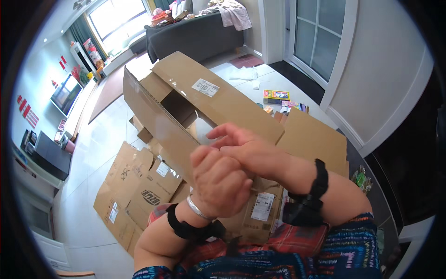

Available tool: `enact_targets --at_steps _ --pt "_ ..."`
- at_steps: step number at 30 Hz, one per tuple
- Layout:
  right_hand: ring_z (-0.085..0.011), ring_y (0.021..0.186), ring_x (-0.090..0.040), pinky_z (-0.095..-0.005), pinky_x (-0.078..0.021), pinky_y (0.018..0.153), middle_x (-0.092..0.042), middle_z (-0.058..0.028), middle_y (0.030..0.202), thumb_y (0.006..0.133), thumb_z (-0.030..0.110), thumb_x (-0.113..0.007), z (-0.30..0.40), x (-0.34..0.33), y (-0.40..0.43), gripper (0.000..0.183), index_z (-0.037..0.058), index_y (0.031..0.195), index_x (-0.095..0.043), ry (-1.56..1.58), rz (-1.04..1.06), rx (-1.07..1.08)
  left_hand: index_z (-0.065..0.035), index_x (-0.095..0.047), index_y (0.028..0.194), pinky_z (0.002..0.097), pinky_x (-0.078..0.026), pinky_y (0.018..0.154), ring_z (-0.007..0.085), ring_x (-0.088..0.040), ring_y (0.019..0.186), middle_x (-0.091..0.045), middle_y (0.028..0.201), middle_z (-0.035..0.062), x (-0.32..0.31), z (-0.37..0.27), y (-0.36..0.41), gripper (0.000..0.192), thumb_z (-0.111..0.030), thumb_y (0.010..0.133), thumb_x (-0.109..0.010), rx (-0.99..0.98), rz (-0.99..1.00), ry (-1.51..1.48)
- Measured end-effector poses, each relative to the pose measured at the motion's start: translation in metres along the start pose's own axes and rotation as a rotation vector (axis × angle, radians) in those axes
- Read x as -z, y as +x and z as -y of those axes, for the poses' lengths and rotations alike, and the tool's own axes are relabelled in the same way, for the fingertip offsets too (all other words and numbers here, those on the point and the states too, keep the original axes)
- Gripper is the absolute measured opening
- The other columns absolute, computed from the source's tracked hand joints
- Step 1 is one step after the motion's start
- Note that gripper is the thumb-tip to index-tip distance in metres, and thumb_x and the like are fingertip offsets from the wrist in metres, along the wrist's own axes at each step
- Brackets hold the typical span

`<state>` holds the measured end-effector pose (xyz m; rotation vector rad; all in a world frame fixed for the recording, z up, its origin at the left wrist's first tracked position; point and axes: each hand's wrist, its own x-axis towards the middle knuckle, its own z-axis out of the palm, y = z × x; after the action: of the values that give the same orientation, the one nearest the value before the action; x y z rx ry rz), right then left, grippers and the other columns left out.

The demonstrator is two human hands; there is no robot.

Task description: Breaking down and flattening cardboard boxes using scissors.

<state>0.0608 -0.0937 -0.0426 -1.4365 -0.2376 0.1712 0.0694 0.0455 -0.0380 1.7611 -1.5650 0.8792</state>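
In front of me stands a large brown cardboard carton point(240, 111), tilted in the view, its top flaps parted over a dark gap. A white printed label and shiny clear tape are on it. My left hand point(219, 185), with a silver bangle at the wrist, is curled into a fist over the carton's near end. Right against it is my right hand point(251, 146), thumb tucked in and fingers bent towards the gap. The hands overlap, so whatever may be pinched between them is hidden. Both wrists wear black straps.
Flattened printed cardboard point(139, 195) lies at the left, and another cardboard panel point(313, 143) at the right. A labelled cardboard piece point(261, 212) is near my lap. Small colourful packages point(277, 96) and a white plastic bag point(244, 74) lie beyond, before a grey sofa point(198, 38).
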Motion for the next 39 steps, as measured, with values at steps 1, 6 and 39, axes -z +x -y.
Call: enact_targets --at_steps 1,6,39 --pt "-0.0224 0.097 -0.052 -0.0298 -0.0419 0.085 -0.053 -0.012 0.105 0.083 0.011 -0.05 -0.004 -0.007 0.005 0.03 0.0059 0.112 -0.044 -0.1 -0.03 -0.014 -0.0076 -0.049 0.063 0.0371 -0.034 0.066 0.0233 -0.046 0.059 -0.048 0.068 0.0061 0.005 -0.001 -0.004 0.01 -0.015 0.064 -0.056 0.004 -0.016 -0.004" --pt "-0.0331 0.11 -0.042 -0.0376 -0.0338 0.095 -0.045 -0.0189 0.116 0.075 0.012 -0.058 -0.007 -0.033 -0.001 0.033 0.0056 0.106 -0.049 -1.143 -0.179 0.307 -0.0114 -0.05 0.063 0.0376 -0.032 0.064 0.0209 -0.046 0.058 -0.049 0.068 0.0025 0.024 -0.005 -0.026 0.012 -0.017 0.06 -0.06 -0.026 -0.068 -0.091" --pt "-0.0224 0.079 -0.047 -0.0338 -0.0362 0.076 -0.049 -0.0048 0.078 0.05 0.019 -0.07 0.006 -0.07 -0.063 0.034 0.0088 0.075 -0.049 -1.55 -0.046 0.56 0.0035 -0.05 0.106 0.0375 -0.043 0.08 0.0324 -0.056 0.091 -0.058 0.094 0.0206 0.158 0.075 0.084 0.061 -0.039 0.066 -0.068 0.543 0.974 0.929"
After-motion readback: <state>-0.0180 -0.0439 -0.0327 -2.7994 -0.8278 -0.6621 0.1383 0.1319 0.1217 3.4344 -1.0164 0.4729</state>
